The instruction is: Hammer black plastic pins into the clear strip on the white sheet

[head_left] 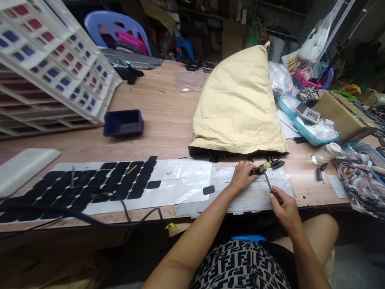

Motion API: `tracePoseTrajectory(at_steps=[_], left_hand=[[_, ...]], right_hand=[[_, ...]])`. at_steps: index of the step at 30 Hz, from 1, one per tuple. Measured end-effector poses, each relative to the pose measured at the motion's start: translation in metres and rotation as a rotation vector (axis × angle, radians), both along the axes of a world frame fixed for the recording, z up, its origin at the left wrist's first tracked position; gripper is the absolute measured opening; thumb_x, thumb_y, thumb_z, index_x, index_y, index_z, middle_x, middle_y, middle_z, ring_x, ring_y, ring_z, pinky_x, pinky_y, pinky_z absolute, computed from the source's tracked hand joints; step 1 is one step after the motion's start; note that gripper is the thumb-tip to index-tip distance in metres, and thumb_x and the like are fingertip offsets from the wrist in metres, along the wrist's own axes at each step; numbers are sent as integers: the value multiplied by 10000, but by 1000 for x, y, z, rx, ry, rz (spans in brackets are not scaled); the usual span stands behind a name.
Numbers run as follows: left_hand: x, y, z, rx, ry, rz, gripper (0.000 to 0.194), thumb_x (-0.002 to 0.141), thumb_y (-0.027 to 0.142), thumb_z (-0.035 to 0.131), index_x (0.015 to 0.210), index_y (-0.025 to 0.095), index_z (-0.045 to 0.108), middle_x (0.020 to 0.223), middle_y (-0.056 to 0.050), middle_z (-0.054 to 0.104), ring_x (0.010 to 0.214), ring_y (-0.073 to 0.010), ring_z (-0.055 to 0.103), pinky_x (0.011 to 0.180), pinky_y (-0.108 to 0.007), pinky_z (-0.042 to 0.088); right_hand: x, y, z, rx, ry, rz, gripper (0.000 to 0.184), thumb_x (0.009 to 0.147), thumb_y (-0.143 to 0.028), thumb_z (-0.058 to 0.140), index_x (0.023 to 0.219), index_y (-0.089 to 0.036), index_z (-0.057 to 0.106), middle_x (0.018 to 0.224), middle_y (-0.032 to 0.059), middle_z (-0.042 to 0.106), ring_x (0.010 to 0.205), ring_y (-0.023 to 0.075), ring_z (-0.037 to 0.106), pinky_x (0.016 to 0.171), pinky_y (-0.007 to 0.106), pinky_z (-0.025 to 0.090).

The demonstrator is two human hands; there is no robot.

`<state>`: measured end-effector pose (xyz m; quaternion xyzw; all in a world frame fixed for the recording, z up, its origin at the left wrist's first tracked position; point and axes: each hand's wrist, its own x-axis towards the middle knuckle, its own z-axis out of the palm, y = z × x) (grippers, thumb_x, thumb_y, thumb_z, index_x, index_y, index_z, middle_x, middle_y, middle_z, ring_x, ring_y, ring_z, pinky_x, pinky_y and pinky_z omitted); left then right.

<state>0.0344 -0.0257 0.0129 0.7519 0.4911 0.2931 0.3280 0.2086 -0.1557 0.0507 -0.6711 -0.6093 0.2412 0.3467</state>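
Note:
My left hand (244, 175) is closed, pinching a small black piece with a yellow-green tip (266, 165) over a clear plastic sheet (246, 192) at the table's front edge. My right hand (285, 209) is closed round a thin metal tool (268, 181) whose tip points up at that piece. More small black pieces (276, 163) lie just beyond, below a tan sack (239, 102). A single black key pad (208, 190) lies on the sheet to the left.
Rows of black key pads (99, 184) cover a white sheet at the left, with a black cable (90, 218) over them. A dark blue tray (123, 123), stacked white racks (51, 68), a blue basket (313, 132) with a calculator (307, 113), a cardboard box (343, 114) and a bottle (326, 152) stand around.

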Motion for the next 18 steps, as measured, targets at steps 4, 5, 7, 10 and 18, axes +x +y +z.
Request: tracePoseTrajectory(at_steps=[4, 5, 7, 10, 18], left_hand=[[0, 1, -3, 0, 30, -15, 149, 841, 303, 734, 980, 253, 724, 963, -21, 656, 1022, -234, 514, 895, -360, 405], [0, 1, -3, 7, 41, -20, 141, 871, 321, 702, 993, 254, 722, 967, -24, 654, 1022, -235, 514, 903, -365, 404], [-2, 2, -1, 36, 53, -29, 164, 941, 347, 606, 1005, 244, 716, 978, -31, 657, 1011, -233, 518, 909, -372, 403], [-4, -5, 8, 104, 10, -87, 262, 1006, 339, 468, 1006, 210, 697, 976, -47, 666, 974, -222, 541, 898, -362, 414], [18, -113, 23, -22, -172, -728, 340, 1029, 425, 369, 1144, 230, 623, 941, -29, 709, 811, -166, 648, 745, -257, 457]], right_hand=[[31, 21, -12, 10, 233, -162, 498, 872, -470, 641, 1214, -108, 664, 744, 46, 699, 567, 167, 628, 514, 276, 526], [37, 26, -15, 44, 279, -195, 494, 859, -471, 656, 1198, -111, 661, 707, 19, 664, 520, 141, 577, 499, 267, 505], [46, 36, -19, 91, 386, -247, 438, 839, -467, 671, 1111, -123, 671, 667, -12, 617, 483, 112, 516, 473, 252, 467], [50, 42, -19, 101, 509, -302, 375, 816, -465, 677, 1001, -138, 678, 647, -17, 606, 463, 100, 492, 435, 233, 415], [50, 37, -16, 67, 540, -239, 394, 797, -434, 695, 1062, -143, 686, 638, -23, 615, 455, 96, 498, 443, 236, 412]])
